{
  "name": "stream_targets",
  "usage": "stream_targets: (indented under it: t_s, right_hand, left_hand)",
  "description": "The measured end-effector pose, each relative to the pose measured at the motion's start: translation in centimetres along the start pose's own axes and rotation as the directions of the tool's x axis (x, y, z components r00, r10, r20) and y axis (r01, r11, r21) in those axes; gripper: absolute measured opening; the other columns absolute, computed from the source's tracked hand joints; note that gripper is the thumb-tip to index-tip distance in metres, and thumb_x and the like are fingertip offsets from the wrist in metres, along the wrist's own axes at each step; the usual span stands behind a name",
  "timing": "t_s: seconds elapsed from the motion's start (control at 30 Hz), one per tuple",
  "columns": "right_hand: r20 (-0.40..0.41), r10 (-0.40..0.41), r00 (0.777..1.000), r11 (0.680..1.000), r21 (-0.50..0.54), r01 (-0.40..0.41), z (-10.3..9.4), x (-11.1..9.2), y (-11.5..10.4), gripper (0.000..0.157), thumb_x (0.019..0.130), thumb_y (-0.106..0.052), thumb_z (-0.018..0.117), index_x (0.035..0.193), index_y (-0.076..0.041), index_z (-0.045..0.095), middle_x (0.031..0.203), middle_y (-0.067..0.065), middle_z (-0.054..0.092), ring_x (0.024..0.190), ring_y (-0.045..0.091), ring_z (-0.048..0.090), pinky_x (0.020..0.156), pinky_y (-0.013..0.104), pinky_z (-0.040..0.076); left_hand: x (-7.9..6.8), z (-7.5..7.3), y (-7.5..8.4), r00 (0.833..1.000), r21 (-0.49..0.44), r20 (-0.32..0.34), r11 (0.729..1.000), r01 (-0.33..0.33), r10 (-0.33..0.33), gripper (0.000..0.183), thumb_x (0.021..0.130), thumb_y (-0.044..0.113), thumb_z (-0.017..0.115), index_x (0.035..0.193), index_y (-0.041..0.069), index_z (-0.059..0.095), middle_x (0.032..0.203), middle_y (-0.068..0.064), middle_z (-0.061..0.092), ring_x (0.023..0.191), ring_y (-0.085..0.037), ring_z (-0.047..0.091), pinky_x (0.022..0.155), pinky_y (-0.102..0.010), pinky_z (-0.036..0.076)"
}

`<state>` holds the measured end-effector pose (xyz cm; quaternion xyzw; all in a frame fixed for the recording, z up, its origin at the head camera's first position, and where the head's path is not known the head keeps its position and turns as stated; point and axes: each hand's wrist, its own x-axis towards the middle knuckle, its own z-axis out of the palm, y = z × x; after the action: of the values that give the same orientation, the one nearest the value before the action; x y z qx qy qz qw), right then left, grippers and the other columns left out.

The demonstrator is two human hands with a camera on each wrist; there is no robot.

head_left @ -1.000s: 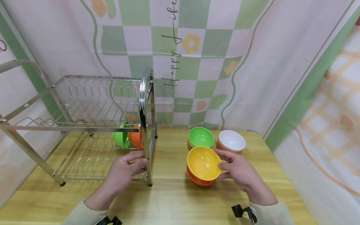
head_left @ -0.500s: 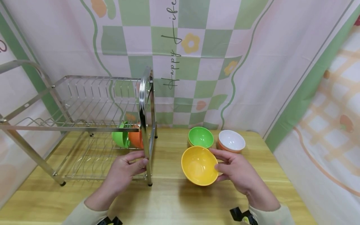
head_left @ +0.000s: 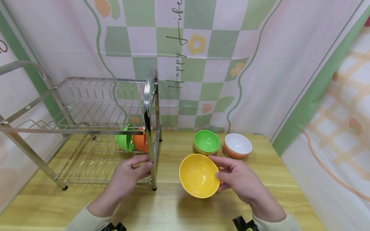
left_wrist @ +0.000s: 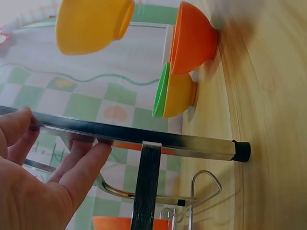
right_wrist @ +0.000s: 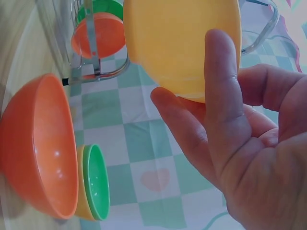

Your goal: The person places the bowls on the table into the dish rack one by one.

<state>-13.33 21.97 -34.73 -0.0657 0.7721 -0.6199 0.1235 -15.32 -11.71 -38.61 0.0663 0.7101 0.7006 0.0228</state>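
Note:
My right hand pinches the rim of a yellow bowl, thumb on one side and fingers on the other. The bowl is off the table, its opening tilted toward the head camera. Below it, an orange bowl stands on the table, mostly hidden in the head view. My left hand holds the front right leg of a metal dish rack, with the thumb and fingers around the post. On the rack's lower tier, a green bowl and an orange bowl stand on edge.
Behind the held bowl, a green bowl sits nested in a yellow one. To its right, a white-lined bowl rests in or on an orange one. A patterned cloth hangs behind the wooden table.
My right hand has lifted the yellow bowl off the orange bowl and carried it leftward and nearer, tilting it more. The left hand stays at the rack's leg.

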Motion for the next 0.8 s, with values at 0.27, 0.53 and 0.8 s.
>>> stream_targets:
  t_s: [0.27, 0.53, 0.8]
  right_hand:
    - [0.015, -0.005, 1.000, 1.000, -0.006, 0.005, 0.3, -0.1, -0.2, 0.055, 0.088, 0.004, 0.064, 0.142, 0.003, 0.051, 0.131, 0.021, 0.058, 0.072, 0.026, 0.060, 0.062, 0.044, 0.061]
    - [0.011, -0.016, 1.000, 1.000, -0.013, 0.016, 0.6, -0.2, -0.2, 0.055, 0.089, 0.004, 0.064, 0.142, 0.004, 0.051, 0.130, 0.022, 0.059, 0.071, 0.026, 0.060, 0.061, 0.044, 0.061]
    - [0.027, -0.027, 0.999, 1.000, 0.002, 0.027, 1.0, -0.4, -0.3, 0.054, 0.089, 0.004, 0.063, 0.142, 0.004, 0.051, 0.129, 0.022, 0.059, 0.067, 0.026, 0.060, 0.061, 0.045, 0.061]
  left_hand:
    - [-2.7, 0.8, 1.9, 0.998, 0.250, -0.063, 0.968, 0.034, -0.019, 0.039, 0.091, 0.019, 0.075, 0.125, 0.011, 0.059, 0.121, -0.006, 0.060, 0.104, -0.023, 0.062, 0.084, -0.034, 0.057]
    - [-4.6, 1.8, 2.6, 0.983, 0.200, 0.184, 0.980, -0.013, -0.024, 0.036, 0.091, 0.022, 0.075, 0.124, 0.012, 0.064, 0.113, -0.008, 0.062, 0.100, -0.024, 0.062, 0.079, -0.031, 0.056]
    - [-4.4, 3.1, 1.0, 0.947, -0.074, 0.314, 0.996, -0.048, 0.069, 0.062, 0.094, 0.014, 0.071, 0.150, 0.016, 0.045, 0.148, -0.017, 0.043, 0.129, -0.037, 0.049, 0.095, -0.033, 0.052]
